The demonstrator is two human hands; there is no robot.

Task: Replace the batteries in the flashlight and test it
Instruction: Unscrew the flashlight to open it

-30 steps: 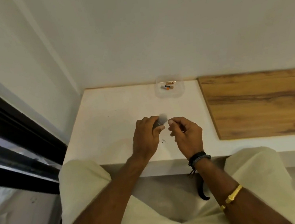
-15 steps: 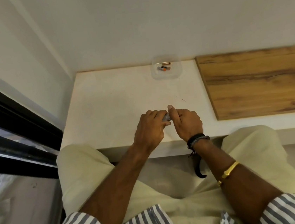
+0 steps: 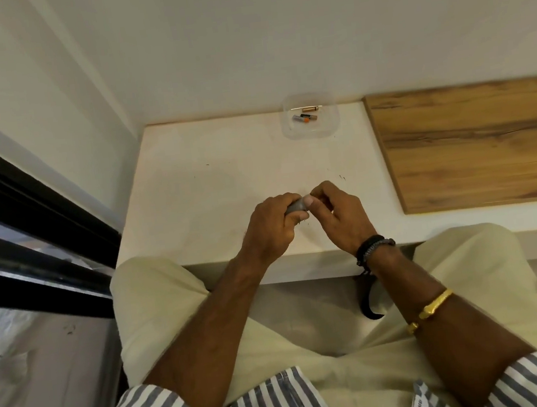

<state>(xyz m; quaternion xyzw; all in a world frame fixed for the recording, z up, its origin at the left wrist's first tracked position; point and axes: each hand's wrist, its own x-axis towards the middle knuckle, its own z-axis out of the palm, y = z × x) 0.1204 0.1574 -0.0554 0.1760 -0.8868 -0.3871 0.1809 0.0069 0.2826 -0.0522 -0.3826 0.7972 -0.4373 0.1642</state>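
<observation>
Grips the small grey flashlight [image 3: 295, 207] in the curled left hand [image 3: 271, 228], just above the near part of the white counter [image 3: 208, 190], fingers hiding most of its body. Pinches its exposed end with thumb and forefinger of the right hand [image 3: 344, 219], the other fingers loosely curled. Has two batteries [image 3: 305, 118] lying in the clear container [image 3: 289, 131] at the counter's far edge, well apart from both hands, near the wooden board [image 3: 471, 146].
</observation>
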